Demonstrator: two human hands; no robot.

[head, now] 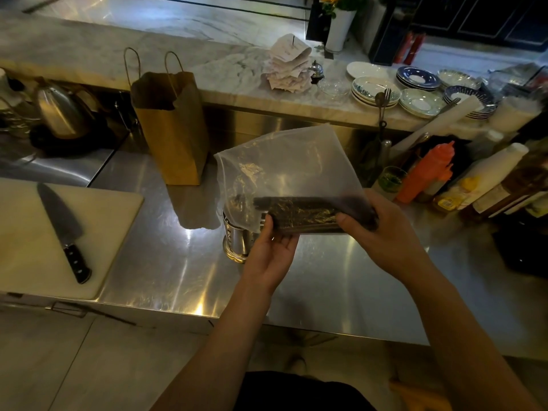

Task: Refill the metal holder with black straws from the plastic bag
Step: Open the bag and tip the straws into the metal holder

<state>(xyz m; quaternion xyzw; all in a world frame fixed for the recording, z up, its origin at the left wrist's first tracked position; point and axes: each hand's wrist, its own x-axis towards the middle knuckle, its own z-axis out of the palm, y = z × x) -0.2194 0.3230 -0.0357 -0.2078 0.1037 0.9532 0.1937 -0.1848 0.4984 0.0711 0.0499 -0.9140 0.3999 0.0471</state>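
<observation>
Closest to the camera, both bare forearms reach in from the bottom edge over a stainless steel counter [166,256]. The left hand [274,250] is palm-up, fingers curled under the left end of the straw bundle through the plastic. The right hand [382,229] is clamped over the right end, thumb on the near side.

Between them is the plastic bag [284,170], held up off the counter. It's cloudy and see-through, crinkled, and the loose upper part stands up and flops toward the back. The black straws [305,210] lie sideways in 1 tight bundle along the bottom of the bag, dark and a bit shiny through the film.

Just behind and under the bag's left corner sits the metal holder [237,241], a shiny cylinder with slots in its side, upright on the counter. Its top is hidden by the bag, so I can't tell what's in it.

Off to the left, a knife [63,229] lies on a white cutting board [112,221]. Further back stands a brown paper bag [175,134], squeeze bottles on the right, then stacked plates [421,103] on the marble ledge.
</observation>
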